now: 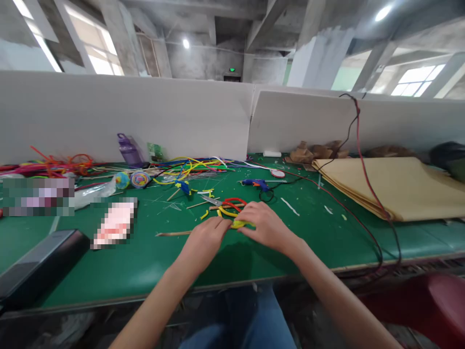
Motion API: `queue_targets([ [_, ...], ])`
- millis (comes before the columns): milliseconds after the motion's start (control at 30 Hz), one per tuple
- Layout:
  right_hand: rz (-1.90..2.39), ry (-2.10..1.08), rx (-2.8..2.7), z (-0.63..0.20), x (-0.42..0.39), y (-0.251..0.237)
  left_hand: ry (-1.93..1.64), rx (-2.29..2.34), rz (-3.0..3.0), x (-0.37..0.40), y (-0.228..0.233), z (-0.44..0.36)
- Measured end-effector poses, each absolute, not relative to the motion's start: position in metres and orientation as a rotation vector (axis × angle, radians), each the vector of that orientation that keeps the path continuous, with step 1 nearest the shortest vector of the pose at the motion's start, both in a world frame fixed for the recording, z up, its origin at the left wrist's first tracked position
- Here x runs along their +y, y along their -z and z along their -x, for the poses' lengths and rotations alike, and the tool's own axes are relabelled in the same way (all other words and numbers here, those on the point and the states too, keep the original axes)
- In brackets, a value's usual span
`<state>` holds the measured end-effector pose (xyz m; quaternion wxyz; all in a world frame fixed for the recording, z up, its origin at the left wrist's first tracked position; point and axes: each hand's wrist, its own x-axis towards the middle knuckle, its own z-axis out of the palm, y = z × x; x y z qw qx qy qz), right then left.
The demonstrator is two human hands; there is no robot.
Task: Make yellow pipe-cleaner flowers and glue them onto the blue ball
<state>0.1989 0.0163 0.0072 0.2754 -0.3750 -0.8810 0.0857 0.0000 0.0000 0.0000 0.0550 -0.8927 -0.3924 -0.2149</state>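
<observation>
My left hand (207, 240) is closed, its fingertips pressed together close to my right hand. A thin brown stick (173, 234) runs out from under it to the left. In the fingers of my right hand (267, 225) is a bright yellow pipe cleaner (238, 224), bunched between both hands; its exact shape is partly hidden. Just beyond my fingers lie scissors (212, 200) with red handles. Short yellow pieces (204, 214) and another stick (218, 207) surround them. A small blue-and-yellow pipe cleaner piece (184, 187) rests further back.
A blue glue gun (254, 182) lies behind my right hand, its cable trailing right. Coloured pipe cleaners (189, 167) spread along the back, beside a purple bottle (130, 151). Brown paper sheets (392, 189) fill the right; a dark box (43, 264) stands front left. Cables (359, 140) hang at right.
</observation>
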Motion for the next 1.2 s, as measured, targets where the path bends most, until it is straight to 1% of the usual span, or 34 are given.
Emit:
queue_targets([
  [67, 0.96, -0.025, -2.539, -0.197, 0.016, -0.01, 0.605, -1.221, 2.732, -0.005, 0.0, -0.001],
  [167, 0.938, 0.163, -2.659, -0.191, 0.015, -0.009, 0.531, -1.265, 2.742, -0.01, 0.001, -0.002],
  [267, 0.89, 0.238, -2.67, -0.192, 0.019, -0.002, 0.498, -1.274, 2.732, -0.011, 0.003, 0.002],
  [333, 0.883, 0.195, -2.658, -0.202, 0.024, 0.003, 0.507, -1.273, 2.715, -0.01, 0.003, 0.011],
  [400, 0.922, 0.117, -2.639, -0.223, 0.031, 0.007, 0.517, -1.28, 2.684, -0.008, 0.001, 0.028],
  [467, 1.067, 0.036, -2.546, -0.249, 0.037, 0.009, 0.549, -1.333, 2.594, -0.005, 0.0, 0.05],
  [533, 1.264, -0.174, -2.322, -0.274, 0.041, 0.009, 0.606, -1.424, 2.489, -0.003, 0.0, 0.07],
  [600, 1.401, -0.462, -2.04, -0.288, 0.04, 0.007, 0.59, -1.506, 2.502, -0.001, 0.003, 0.081],
  [700, 1.279, -0.813, -1.75, -0.28, 0.036, 0.002, 0.531, -1.539, 2.627, 0.007, 0.012, 0.075],
  [767, 1.159, -0.956, -1.634, -0.261, 0.036, 0.0, 0.557, -1.523, 2.695, 0.017, 0.016, 0.06],
  [800, 1.117, -1.017, -1.581, -0.249, 0.038, -0.001, 0.621, -1.505, 2.714, 0.023, 0.017, 0.051],
  [900, 0.978, -1.309, -1.436, -0.22, 0.052, 0.001, 1.025, -1.431, 2.793, 0.041, 0.014, 0.023],
  [967, 0.843, -1.453, -1.425, -0.206, 0.065, 0.006, 1.297, -1.471, 2.933, 0.052, 0.01, 0.007],
  [1067, 0.74, -1.527, -1.451, -0.194, 0.081, 0.016, 1.684, -1.621, 2.972, 0.065, 0.01, -0.011],
  [1200, 0.755, -1.503, -1.485, -0.192, 0.09, 0.028, 1.928, -1.736, 2.916, 0.073, 0.021, -0.016],
])
